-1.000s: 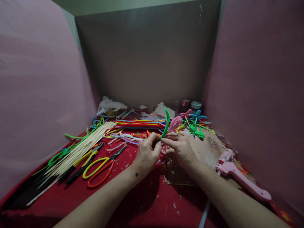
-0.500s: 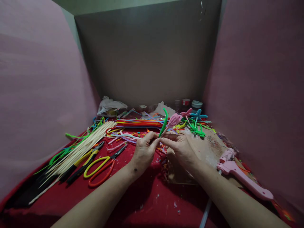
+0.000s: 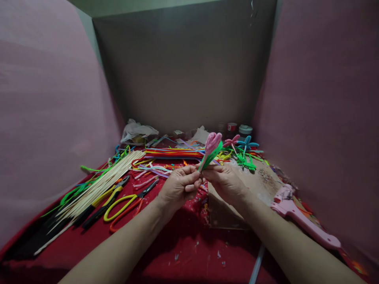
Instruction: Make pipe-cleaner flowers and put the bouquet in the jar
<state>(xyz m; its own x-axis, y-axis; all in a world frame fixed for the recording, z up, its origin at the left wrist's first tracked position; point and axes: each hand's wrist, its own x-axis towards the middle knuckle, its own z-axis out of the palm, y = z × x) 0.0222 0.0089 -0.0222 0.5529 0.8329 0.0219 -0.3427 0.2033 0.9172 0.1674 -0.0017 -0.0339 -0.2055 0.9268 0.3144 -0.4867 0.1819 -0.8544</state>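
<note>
A pipe-cleaner flower (image 3: 213,143) with a pink bud stands tilted between my hands, above the middle of the table. Along its right side runs a green pipe-cleaner leaf (image 3: 215,154). My left hand (image 3: 182,184) pinches the lower stem between thumb and fingers. From the other side my right hand (image 3: 222,181) is closed at the base of the leaf and stem, its fingertips close to the left ones. The bottom end of the stem is hidden by the fingers.
On the left lie wooden skewers (image 3: 100,189), pliers (image 3: 114,195) and scissors (image 3: 130,205). Loose pipe cleaners (image 3: 174,154) spread behind my hands. At right are a cardboard sheet (image 3: 226,215), a pink glue gun (image 3: 304,219) and a blue pipe-cleaner flower (image 3: 247,144).
The flower has turned between my fingers: the green leaf went from the bud's left side to its right, now close against it. My left hand has rolled, showing more of its fingers.
</note>
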